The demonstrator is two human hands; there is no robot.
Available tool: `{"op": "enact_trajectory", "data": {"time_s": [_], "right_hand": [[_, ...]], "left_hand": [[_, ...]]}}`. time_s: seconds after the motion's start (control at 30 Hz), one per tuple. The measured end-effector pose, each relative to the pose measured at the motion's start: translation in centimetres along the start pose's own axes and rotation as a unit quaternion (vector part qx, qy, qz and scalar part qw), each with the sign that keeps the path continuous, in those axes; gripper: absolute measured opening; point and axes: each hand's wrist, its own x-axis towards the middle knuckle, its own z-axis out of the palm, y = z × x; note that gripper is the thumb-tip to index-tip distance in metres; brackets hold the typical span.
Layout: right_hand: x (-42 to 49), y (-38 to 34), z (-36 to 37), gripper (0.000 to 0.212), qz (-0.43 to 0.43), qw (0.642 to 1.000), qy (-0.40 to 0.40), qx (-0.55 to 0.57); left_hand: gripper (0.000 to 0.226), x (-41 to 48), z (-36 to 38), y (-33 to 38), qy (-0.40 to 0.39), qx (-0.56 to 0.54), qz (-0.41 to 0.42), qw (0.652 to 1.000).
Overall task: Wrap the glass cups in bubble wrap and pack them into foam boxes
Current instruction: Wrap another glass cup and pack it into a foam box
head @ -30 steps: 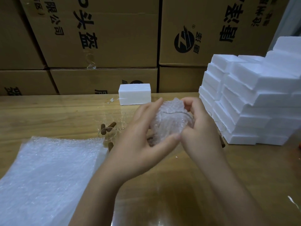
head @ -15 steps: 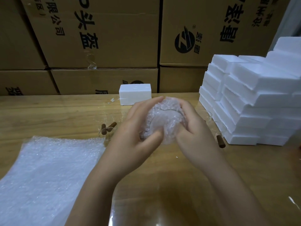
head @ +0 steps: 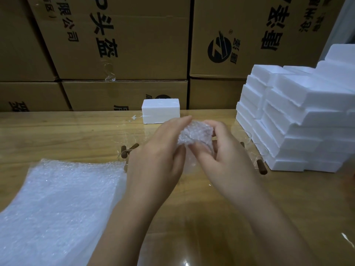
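Above the middle of the tabletop [head: 57,135], toward its far edge, I hold the wrapped cup [head: 196,134] off the wood in both hands. My left hand [head: 153,154] has its fingers curled round the cup's left side, with the thumb against the near face. My right hand [head: 221,156] has its fingers hooked over the top right, and the thumb presses the wrap in at the front. The glass is mostly hidden under crumpled wrap, so I cannot make out the rim.

At the near left corner lies a pile of bubble wrap [head: 63,204], flat, running off the near edge. One foam box [head: 161,113] stands at the far edge, centre, just beyond my fingertips. A foam stack [head: 299,120] sits along the right edge, stepped and many layers high.

Bare cups [head: 128,150] with brown handles stand just left of my left hand. More stand between my right hand and the foam stack, too clear to count. Printed cartons [head: 134,45] are walled up behind the far edge.
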Motion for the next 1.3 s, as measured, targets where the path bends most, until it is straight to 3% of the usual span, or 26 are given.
{"op": "enact_trajectory", "data": {"time_s": [0.1,0.23,0.33,0.47,0.6,0.87,0.97,1.1,1.17,1.23,1.3], "right_hand": [[0.1,0.2,0.1,0.030,-0.012,0.997,0.066,-0.034],[0.7,0.9,-0.8,0.022,0.012,0.996,0.085,-0.041],[1.1,1.3,-1.2,0.017,0.046,0.995,0.089,-0.016],[1.2,1.3,-1.4,0.013,0.070,0.993,0.094,0.024],[1.3,1.4,-1.3,0.011,0.090,0.994,0.059,0.031],[1.5,2.0,-1.5,0.009,0.097,0.995,0.002,0.005],[1.3,1.8,-1.7,0.007,0.083,0.996,-0.010,0.021],[1.0,1.6,-3.0,0.060,0.066,0.990,-0.112,0.055],[0.8,1.4,-3.6,0.075,0.047,0.987,-0.149,0.042],[0.6,1.1,-3.9,0.068,0.024,0.988,-0.147,0.037],[0.5,0.8,-3.7,0.047,0.017,0.994,-0.101,0.045]], "left_hand": [[0.050,0.0,0.2,0.9,-0.006,0.038,0.039,0.998],[0.065,-0.3,-0.9,-0.1,-0.151,-0.161,-0.005,0.975],[0.075,-0.4,-2.1,-1.9,-0.190,-0.232,-0.068,0.952],[0.060,0.0,-2.2,-2.5,-0.208,-0.191,-0.057,0.958],[0.053,0.2,-2.0,-2.1,-0.173,-0.162,-0.063,0.970],[0.052,0.3,-2.3,-1.5,-0.137,0.092,0.064,0.984],[0.051,0.2,-2.6,-1.6,-0.160,0.094,0.040,0.982],[0.045,0.2,-2.6,-1.6,-0.170,0.093,0.026,0.981],[0.044,0.2,-2.5,-1.6,-0.179,0.062,0.017,0.982],[0.040,0.1,-2.4,-1.6,-0.195,0.024,0.003,0.980],[0.032,0.0,-2.2,-1.5,-0.211,-0.019,-0.009,0.977]]}}
